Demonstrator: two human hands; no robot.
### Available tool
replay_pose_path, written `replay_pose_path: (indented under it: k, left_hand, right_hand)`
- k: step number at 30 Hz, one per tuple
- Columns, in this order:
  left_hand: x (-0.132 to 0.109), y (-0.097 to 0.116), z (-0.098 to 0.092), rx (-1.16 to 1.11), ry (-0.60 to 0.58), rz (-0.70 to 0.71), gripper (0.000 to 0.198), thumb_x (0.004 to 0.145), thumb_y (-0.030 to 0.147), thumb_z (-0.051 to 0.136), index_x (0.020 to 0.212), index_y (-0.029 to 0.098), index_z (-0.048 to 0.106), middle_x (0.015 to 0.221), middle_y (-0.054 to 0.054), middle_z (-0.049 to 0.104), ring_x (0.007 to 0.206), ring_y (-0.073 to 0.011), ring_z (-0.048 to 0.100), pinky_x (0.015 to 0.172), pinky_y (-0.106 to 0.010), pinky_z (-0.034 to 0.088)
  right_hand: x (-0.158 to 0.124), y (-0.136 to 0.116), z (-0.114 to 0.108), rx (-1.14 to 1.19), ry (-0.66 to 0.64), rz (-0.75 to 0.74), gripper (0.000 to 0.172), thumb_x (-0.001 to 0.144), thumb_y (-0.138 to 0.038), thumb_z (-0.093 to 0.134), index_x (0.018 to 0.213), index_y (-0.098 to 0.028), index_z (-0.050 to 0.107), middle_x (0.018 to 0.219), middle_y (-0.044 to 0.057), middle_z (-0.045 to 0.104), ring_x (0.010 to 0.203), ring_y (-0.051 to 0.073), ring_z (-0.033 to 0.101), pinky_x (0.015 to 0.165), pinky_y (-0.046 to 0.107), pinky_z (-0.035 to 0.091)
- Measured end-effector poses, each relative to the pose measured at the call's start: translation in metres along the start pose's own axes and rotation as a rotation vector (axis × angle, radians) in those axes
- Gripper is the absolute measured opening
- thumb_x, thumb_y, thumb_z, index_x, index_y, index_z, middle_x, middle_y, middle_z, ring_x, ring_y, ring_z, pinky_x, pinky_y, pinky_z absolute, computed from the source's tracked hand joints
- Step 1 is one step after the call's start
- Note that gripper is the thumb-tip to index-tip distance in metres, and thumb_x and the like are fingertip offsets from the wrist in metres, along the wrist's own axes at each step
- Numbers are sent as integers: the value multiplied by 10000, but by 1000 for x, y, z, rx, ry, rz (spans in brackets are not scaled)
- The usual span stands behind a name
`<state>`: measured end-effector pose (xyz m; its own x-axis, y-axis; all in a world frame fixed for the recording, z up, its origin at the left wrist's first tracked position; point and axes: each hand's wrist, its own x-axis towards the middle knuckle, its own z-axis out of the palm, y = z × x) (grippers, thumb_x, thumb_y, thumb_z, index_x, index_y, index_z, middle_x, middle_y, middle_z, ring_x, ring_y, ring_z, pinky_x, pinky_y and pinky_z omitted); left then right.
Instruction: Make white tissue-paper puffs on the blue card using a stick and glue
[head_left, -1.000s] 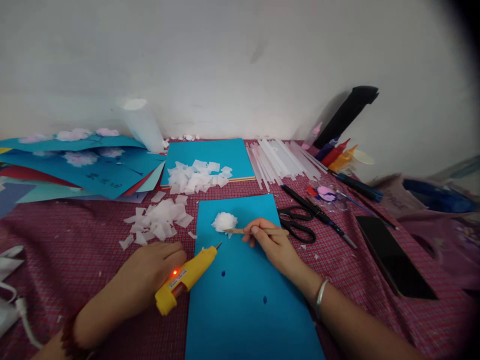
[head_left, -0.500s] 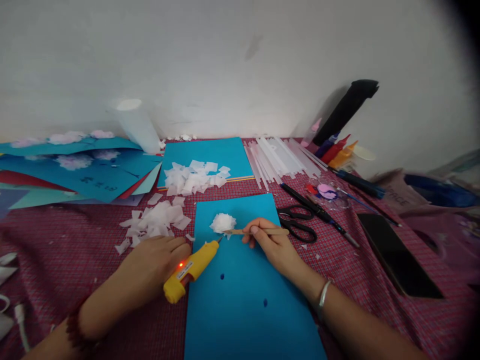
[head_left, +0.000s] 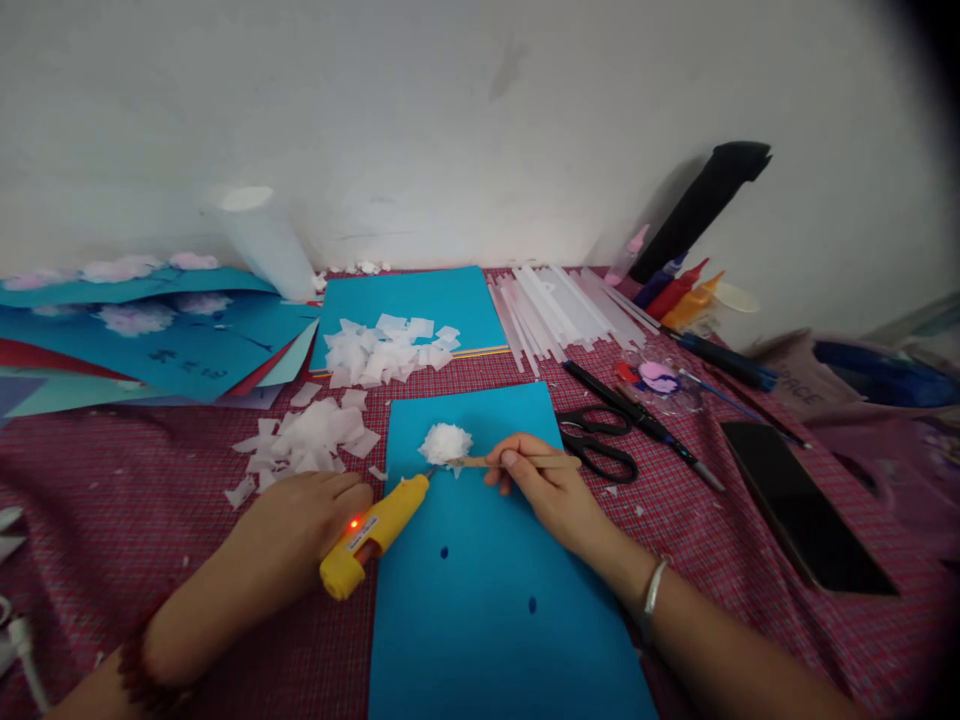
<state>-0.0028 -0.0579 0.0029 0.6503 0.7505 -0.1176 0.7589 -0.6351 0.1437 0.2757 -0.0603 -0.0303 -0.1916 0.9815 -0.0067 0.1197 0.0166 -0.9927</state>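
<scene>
My left hand (head_left: 311, 515) is closed round a yellow glue gun (head_left: 382, 530) with a lit red light. Its nozzle points at the lower left edge of a white paper flower (head_left: 446, 443), a ruffled clump on a blue sheet (head_left: 480, 640). Between the thumb and fingers of my right hand (head_left: 541, 490) is a flat wooden stick (head_left: 551, 462). The stick's left tip touches the flower's lower right side or lies just beside it; I cannot tell which. Two small dark blue spots mark the sheet below the flower.
White paper squares (head_left: 311, 440) lie in piles left of the sheet and on a blue stack (head_left: 412, 290) behind. Black scissors (head_left: 600, 440), pens, a phone (head_left: 806, 510) and glue sticks (head_left: 559, 310) are to the right. Blue flower sheets (head_left: 187, 350) stand at the left.
The glue gun has shifted slightly left and up with my left hand, its nozzle now closer to the flower's edge. My right hand and the stick stay nearly still.
</scene>
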Motion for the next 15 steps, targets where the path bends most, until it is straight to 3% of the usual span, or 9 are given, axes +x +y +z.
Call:
replay_pose_path:
  k: [4,8,12,15]
  left_hand:
    - [-7,-3,-6,4,-59,-79,140,823,284,556,721,189,562,701,-23,614,628,-195,570,572,-298,352]
    - [-29,7,-27,46,19,-197,66,818,203,520,766,189,558,744,-24,605,670,-181,568,595,-284,378]
    - [-64,10,-41,81,126,-523,133,839,153,460,938,175,546,901,-58,601,769,-195,594,653,-296,428]
    - [-96,-8,-38,52,220,-761,191,838,155,439,1010,152,522,978,-85,582,803,-198,597,669,-299,449]
  right_hand:
    - [1,1,0,-4,-4,-11,229,910,-336,453,809,-193,599,728,23,651,625,143,568,598,270,459]
    - [-3,1,-4,-26,-9,-23,247,888,-395,486,811,-203,620,701,26,664,606,166,576,595,291,465]
    - [-2,10,-13,-64,32,-31,264,882,-433,509,785,-220,632,695,37,658,665,195,585,665,309,476]
    - [1,18,-15,-18,20,-43,285,888,-453,497,792,-221,633,691,38,649,667,198,577,676,310,474]
